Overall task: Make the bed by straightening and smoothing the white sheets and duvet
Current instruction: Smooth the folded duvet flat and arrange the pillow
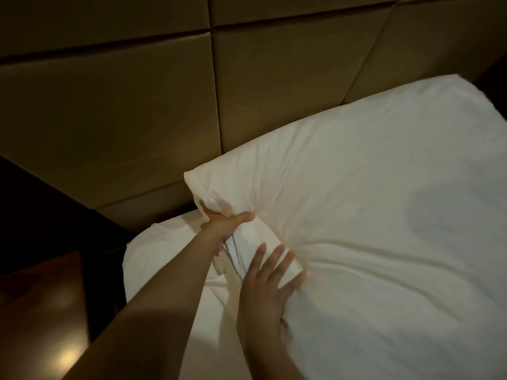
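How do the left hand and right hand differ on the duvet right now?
The left hand grips a bunched corner of the white duvet, fingers curled round the cloth; the right hand lies on it with fingers straight and spread. The left hand is nearer the padded headboard. Both touch the duvet.

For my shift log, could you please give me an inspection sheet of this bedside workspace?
Surface: white sheet covers the mattress corner, creased.
Job's things: white pillow, end bunched, lying against the headboard.
Clutter: nothing seen.
Grippers: left hand grips the pillow's corner; right hand lies flat, fingers spread, on its bunched end.
Cables: nothing seen.
Surroundings: padded panel headboard; dark wooden bedside table, a light reflected on it.
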